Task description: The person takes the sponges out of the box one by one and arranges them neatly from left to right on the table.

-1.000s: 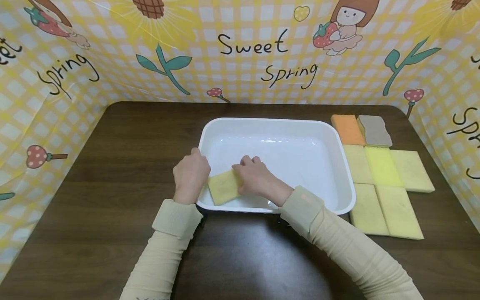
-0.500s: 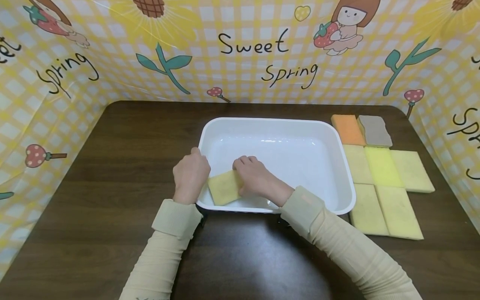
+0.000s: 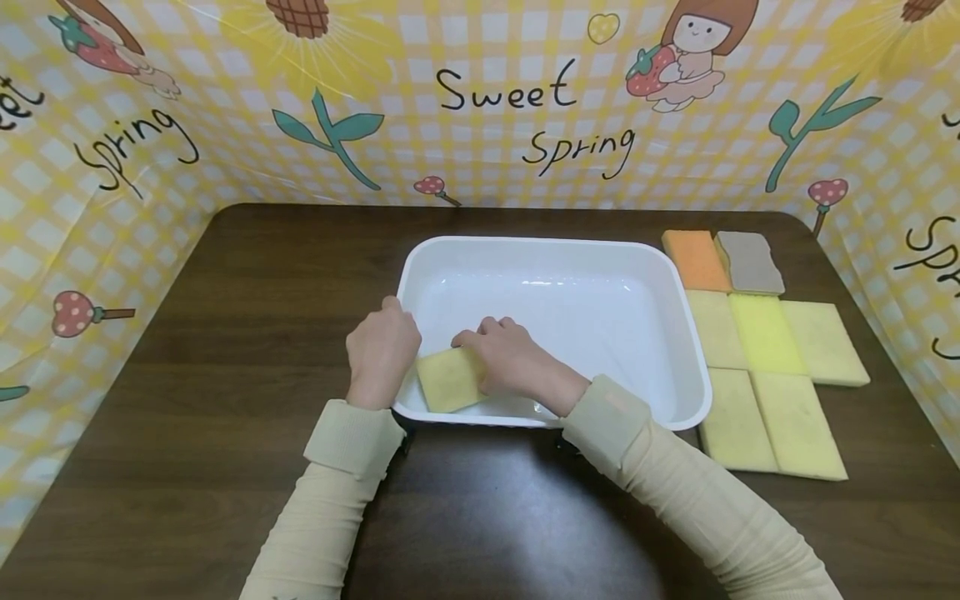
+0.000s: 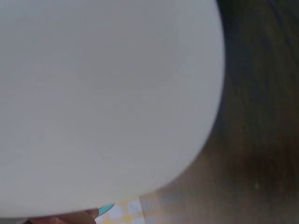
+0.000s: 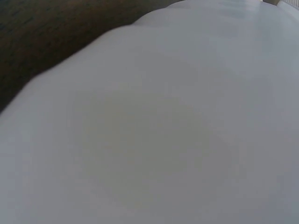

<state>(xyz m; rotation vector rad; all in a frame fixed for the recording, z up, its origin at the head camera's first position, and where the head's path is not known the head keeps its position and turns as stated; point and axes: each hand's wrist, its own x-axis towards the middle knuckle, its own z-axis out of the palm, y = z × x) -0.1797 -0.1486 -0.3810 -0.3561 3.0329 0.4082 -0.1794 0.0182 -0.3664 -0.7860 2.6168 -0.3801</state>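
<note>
A white tray [image 3: 570, 325] lies on the dark wooden table. At its left rim is my left hand [image 3: 383, 358], curled over the edge and gripping it. Inside the tray, near the front left corner, a flat yellow sponge [image 3: 448, 382] rests under my right hand [image 3: 517, 358], whose fingers hold its right end. That end of the sponge is hidden by the hand. In the left wrist view the white tray wall [image 4: 103, 93] fills most of the picture. The right wrist view is nearly all blurred white tray [image 5: 163, 121], with no fingers showing.
Just right of the tray several sponges lie flat: an orange one [image 3: 693, 259], a grey-topped one [image 3: 751, 262], a bright yellow one [image 3: 768, 333] and pale yellow ones [image 3: 799, 425]. A patterned yellow cloth [image 3: 495, 158] stands around the table's back and sides.
My right hand and the yellow sponge have shifted very slightly to the right, and one finger now reaches further left over the sponge's back edge. The left hand has stayed on the rim.
</note>
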